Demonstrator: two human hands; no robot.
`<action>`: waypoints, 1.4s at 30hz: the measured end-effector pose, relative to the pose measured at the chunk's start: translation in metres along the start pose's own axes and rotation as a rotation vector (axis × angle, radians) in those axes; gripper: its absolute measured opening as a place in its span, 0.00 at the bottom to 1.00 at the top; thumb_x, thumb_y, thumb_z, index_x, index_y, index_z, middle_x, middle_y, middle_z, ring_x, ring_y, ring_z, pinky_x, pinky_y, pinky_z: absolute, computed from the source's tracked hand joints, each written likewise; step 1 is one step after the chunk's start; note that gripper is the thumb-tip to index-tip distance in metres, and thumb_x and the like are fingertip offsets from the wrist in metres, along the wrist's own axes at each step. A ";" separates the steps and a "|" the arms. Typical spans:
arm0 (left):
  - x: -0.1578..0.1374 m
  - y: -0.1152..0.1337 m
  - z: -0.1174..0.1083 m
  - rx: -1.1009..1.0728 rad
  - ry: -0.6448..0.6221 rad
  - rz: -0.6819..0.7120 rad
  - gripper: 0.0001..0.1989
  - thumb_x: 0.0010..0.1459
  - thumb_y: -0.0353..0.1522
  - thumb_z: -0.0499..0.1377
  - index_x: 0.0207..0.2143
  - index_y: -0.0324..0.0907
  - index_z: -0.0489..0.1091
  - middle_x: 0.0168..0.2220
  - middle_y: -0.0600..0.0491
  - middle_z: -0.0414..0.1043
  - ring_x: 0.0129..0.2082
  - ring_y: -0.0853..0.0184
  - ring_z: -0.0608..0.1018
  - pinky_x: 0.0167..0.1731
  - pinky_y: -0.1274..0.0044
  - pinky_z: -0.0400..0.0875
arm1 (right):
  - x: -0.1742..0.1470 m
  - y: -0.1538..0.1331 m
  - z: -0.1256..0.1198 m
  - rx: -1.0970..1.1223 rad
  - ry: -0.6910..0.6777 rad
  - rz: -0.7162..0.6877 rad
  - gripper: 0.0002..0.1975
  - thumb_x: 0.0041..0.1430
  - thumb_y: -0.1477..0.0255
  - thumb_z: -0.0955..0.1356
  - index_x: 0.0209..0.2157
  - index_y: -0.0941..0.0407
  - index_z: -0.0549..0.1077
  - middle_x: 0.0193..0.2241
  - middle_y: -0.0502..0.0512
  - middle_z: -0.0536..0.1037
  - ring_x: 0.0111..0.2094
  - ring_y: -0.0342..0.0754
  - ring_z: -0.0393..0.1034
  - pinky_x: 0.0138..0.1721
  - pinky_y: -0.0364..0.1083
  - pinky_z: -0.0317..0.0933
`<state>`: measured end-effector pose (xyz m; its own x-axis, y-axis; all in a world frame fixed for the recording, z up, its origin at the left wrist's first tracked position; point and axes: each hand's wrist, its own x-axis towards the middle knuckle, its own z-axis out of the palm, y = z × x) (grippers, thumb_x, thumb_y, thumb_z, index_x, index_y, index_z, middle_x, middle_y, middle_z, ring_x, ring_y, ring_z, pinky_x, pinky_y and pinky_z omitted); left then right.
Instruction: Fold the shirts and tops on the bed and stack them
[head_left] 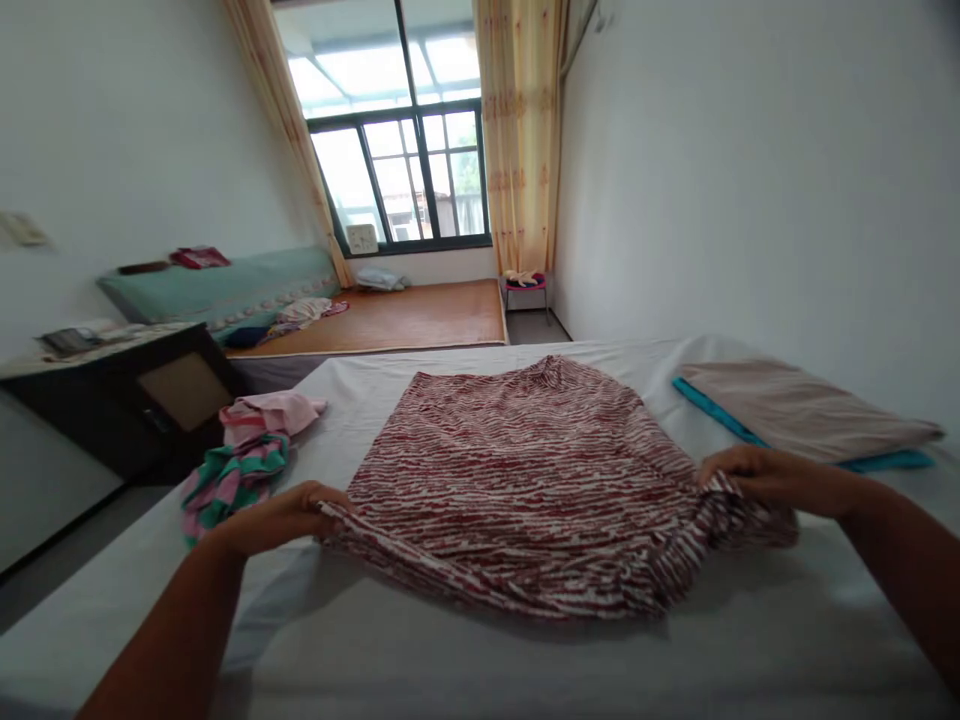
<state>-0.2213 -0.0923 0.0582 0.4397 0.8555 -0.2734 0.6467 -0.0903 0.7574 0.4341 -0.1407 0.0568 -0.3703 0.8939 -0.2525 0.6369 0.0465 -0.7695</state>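
Observation:
A garment (517,470) with wavy dark red and white stripes lies spread over the white sheet (480,670) in front of me; its exact kind I cannot make out. My left hand (304,505) pinches its near left corner, and my right hand (742,475) is closed on bunched cloth at its right side. Between the two hands the near edge sags and is lifted a little off the sheet. The far part rests flat, with a small crumpled bit at the top.
Left of the garment lie crumpled pink and green clothes (244,450). Folded beige and turquoise cloths (802,410) lie at the right. Beyond are a dark cabinet (150,390), a brown mat-covered bed (427,312), a small stool (526,285) and a window (405,150) with curtains.

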 end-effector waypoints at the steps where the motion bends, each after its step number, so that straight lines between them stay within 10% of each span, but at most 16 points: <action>1: 0.002 0.000 -0.004 -0.014 -0.014 -0.005 0.21 0.45 0.48 0.66 0.36 0.42 0.78 0.33 0.48 0.78 0.33 0.60 0.77 0.37 0.71 0.73 | 0.006 -0.003 -0.006 0.049 -0.041 -0.035 0.24 0.52 0.48 0.67 0.32 0.57 0.78 0.30 0.58 0.78 0.33 0.53 0.71 0.36 0.48 0.65; 9: 0.050 0.018 -0.020 -0.255 0.139 0.016 0.21 0.47 0.47 0.66 0.37 0.40 0.78 0.36 0.48 0.79 0.38 0.58 0.78 0.41 0.70 0.73 | 0.074 0.003 -0.034 0.374 0.187 -0.038 0.20 0.56 0.55 0.67 0.39 0.56 0.76 0.34 0.56 0.80 0.37 0.53 0.74 0.44 0.48 0.65; 17: 0.106 0.001 0.016 -0.305 0.419 -0.080 0.27 0.41 0.53 0.64 0.31 0.37 0.75 0.29 0.50 0.78 0.33 0.59 0.78 0.35 0.72 0.72 | 0.136 0.052 -0.017 -0.148 0.549 0.034 0.18 0.54 0.57 0.64 0.35 0.55 0.77 0.37 0.56 0.81 0.42 0.55 0.73 0.48 0.51 0.65; 29: 0.120 -0.029 0.014 0.259 0.725 -0.046 0.20 0.55 0.45 0.52 0.38 0.41 0.72 0.37 0.49 0.77 0.40 0.58 0.77 0.41 0.73 0.69 | 0.153 0.056 -0.032 -0.446 0.734 0.036 0.17 0.55 0.68 0.64 0.46 0.56 0.74 0.42 0.59 0.80 0.42 0.54 0.75 0.47 0.51 0.65; 35: 0.121 -0.017 0.027 0.607 0.905 -0.002 0.25 0.60 0.41 0.50 0.56 0.40 0.64 0.51 0.41 0.70 0.51 0.55 0.72 0.50 0.66 0.66 | 0.168 0.022 0.004 -0.639 0.577 -0.265 0.21 0.58 0.70 0.64 0.54 0.55 0.69 0.54 0.60 0.73 0.53 0.53 0.68 0.56 0.50 0.58; 42: 0.135 0.007 0.067 0.731 0.508 0.327 0.20 0.64 0.40 0.48 0.53 0.45 0.70 0.57 0.47 0.67 0.57 0.58 0.68 0.59 0.64 0.60 | 0.198 -0.001 0.027 -0.719 0.436 -0.059 0.15 0.63 0.63 0.62 0.42 0.53 0.76 0.43 0.58 0.80 0.45 0.52 0.72 0.48 0.47 0.61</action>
<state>-0.1153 -0.0116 -0.0132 0.4554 0.8353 0.3078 0.8453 -0.5142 0.1448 0.3424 0.0242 -0.0083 -0.2164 0.9663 0.1393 0.9549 0.2392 -0.1760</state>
